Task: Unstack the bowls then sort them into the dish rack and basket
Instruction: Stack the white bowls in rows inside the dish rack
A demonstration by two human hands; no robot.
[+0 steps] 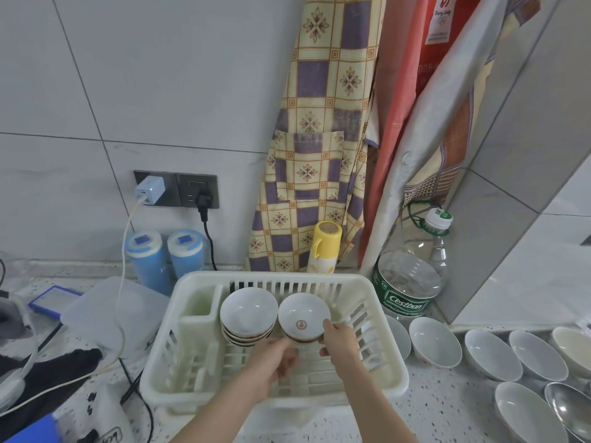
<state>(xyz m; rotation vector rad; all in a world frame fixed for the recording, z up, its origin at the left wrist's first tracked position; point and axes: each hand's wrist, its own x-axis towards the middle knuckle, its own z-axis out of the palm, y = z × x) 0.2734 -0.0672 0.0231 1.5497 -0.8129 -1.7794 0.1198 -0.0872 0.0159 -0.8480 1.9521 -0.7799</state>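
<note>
Pale tiled wall (160, 91) with a socket plate (177, 189) above a speckled counter (447, 410).

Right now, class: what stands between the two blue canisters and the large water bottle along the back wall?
In the head view, a yellow flask stands between the blue canisters and the water bottle, before a hanging checked apron.

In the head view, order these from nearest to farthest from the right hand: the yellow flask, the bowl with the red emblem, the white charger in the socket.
1. Bowl with the red emblem, held by the right hand.
2. Yellow flask, behind the rack.
3. White charger, far left on the wall.
</note>
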